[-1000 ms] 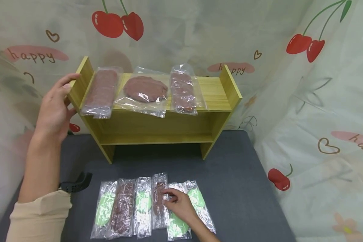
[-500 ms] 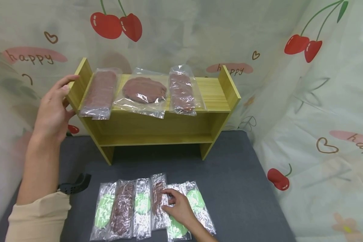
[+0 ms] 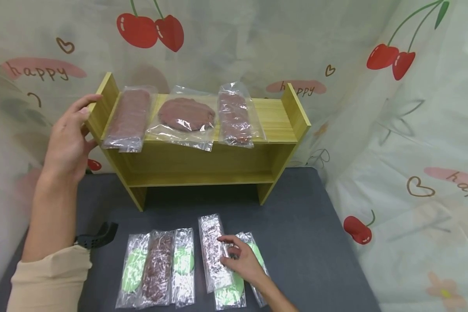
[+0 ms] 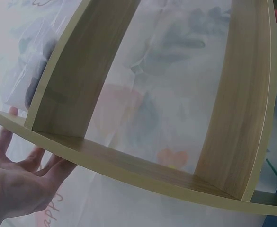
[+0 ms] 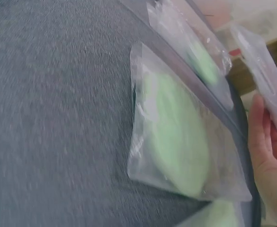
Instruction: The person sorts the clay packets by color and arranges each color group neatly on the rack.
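My left hand (image 3: 66,143) grips the left side panel of a small wooden shelf (image 3: 203,164). In the left wrist view its fingers (image 4: 31,158) lie against that panel's outer face. My right hand (image 3: 246,263) pinches the edge of a clear packet with a brown slab inside (image 3: 212,249), which is raised over the row on the table. Partly covered beneath it lies a packet with a green piece (image 3: 230,294). On the shelf's top board rest three clear bags of brown pieces: a long one (image 3: 130,112), an oval one (image 3: 186,114) and a narrow ridged one (image 3: 235,115).
Left of the raised packet lie a green packet (image 3: 134,271), a brown packet (image 3: 157,268) and another green packet (image 3: 184,262). One more green packet (image 3: 255,251) sits partly behind my right hand. A dark table (image 3: 308,242) and a printed curtain (image 3: 234,39) surround everything.
The right hand has taken hold of the brown packet, lifted it out of the row and moved it slightly right, over the green one. The left hand stays on the shelf.
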The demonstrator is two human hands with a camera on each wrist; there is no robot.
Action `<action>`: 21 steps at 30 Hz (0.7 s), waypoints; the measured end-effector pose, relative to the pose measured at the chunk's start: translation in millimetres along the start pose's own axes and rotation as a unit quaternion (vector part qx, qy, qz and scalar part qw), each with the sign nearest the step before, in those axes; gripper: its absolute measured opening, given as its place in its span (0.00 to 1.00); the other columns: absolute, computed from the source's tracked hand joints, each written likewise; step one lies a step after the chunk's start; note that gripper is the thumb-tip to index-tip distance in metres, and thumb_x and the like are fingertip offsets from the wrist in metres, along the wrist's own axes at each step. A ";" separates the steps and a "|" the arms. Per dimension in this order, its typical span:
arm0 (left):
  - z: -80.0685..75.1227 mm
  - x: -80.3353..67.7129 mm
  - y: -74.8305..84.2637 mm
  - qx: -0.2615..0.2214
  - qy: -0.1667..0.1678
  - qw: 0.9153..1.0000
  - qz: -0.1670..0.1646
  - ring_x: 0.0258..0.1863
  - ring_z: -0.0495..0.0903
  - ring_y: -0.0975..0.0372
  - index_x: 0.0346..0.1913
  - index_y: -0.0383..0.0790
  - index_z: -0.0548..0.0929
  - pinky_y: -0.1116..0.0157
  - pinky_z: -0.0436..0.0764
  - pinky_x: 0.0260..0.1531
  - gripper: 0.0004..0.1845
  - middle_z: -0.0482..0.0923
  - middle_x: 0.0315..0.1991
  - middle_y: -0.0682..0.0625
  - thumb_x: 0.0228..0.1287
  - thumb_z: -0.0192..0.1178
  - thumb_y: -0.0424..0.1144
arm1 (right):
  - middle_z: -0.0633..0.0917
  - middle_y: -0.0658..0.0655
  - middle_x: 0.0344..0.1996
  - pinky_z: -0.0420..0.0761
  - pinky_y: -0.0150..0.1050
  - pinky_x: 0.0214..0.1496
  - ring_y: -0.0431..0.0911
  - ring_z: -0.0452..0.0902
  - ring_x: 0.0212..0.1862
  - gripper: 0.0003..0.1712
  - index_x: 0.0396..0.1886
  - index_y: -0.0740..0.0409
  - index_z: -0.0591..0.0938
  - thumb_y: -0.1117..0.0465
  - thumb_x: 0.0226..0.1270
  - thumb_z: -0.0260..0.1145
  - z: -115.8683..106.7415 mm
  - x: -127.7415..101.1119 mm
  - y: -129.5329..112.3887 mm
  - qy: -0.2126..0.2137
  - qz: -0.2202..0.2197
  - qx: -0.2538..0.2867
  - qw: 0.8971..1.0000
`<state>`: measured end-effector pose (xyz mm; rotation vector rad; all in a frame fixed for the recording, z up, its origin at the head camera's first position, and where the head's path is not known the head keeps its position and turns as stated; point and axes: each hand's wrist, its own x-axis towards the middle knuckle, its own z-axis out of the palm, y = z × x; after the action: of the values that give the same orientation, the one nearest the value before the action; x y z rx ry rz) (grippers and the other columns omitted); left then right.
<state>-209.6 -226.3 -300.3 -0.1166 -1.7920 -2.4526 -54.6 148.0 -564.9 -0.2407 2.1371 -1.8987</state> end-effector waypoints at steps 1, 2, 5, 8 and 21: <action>0.0 0.1 0.0 -0.001 -0.001 1.000 0.000 0.61 0.65 0.55 0.68 0.45 0.73 0.57 0.66 0.52 0.20 0.64 0.64 0.49 0.78 0.49 0.42 | 0.75 0.59 0.61 0.80 0.32 0.34 0.45 0.79 0.42 0.29 0.61 0.52 0.78 0.71 0.59 0.71 -2.6 -0.5 -0.9 -0.002 -0.003 0.002 1.000; 0.0 0.2 -0.1 -0.001 -0.002 1.000 0.000 0.61 0.65 0.55 0.68 0.45 0.73 0.57 0.66 0.52 0.20 0.63 0.64 0.49 0.78 0.49 0.42 | 0.75 0.59 0.61 0.80 0.32 0.34 0.44 0.79 0.42 0.29 0.61 0.52 0.78 0.71 0.60 0.71 -5.1 -1.1 -2.4 -0.003 -0.004 0.004 1.000; 0.3 0.1 -0.1 -0.003 -0.003 1.000 0.001 0.61 0.65 0.55 0.68 0.45 0.73 0.57 0.66 0.52 0.20 0.63 0.65 0.49 0.78 0.48 0.42 | 0.75 0.59 0.61 0.80 0.32 0.35 0.44 0.79 0.41 0.28 0.61 0.55 0.78 0.71 0.60 0.70 -12.4 -3.0 -8.4 -0.010 -0.018 0.015 1.000; 0.3 -0.2 0.2 0.000 -0.002 1.000 0.002 0.62 0.64 0.55 0.68 0.45 0.73 0.56 0.65 0.53 0.20 0.63 0.65 0.49 0.78 0.48 0.43 | 0.75 0.62 0.60 0.80 0.31 0.36 0.42 0.78 0.41 0.27 0.61 0.58 0.77 0.72 0.61 0.70 -19.5 -4.3 -15.6 -0.020 -0.037 0.021 0.999; 1.0 -1.5 1.2 0.000 -0.003 1.000 0.000 0.61 0.65 0.55 0.68 0.46 0.73 0.59 0.67 0.51 0.20 0.62 0.66 0.49 0.78 0.49 0.43 | 0.72 0.73 0.58 0.83 0.33 0.38 0.40 0.78 0.41 0.29 0.61 0.70 0.73 0.76 0.59 0.69 -46.1 -7.8 -45.2 -0.062 -0.109 0.065 0.990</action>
<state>-207.9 -225.6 -299.0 -0.1236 -1.7948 -2.4552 -64.0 188.2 -514.7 -0.5696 1.9658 -2.0721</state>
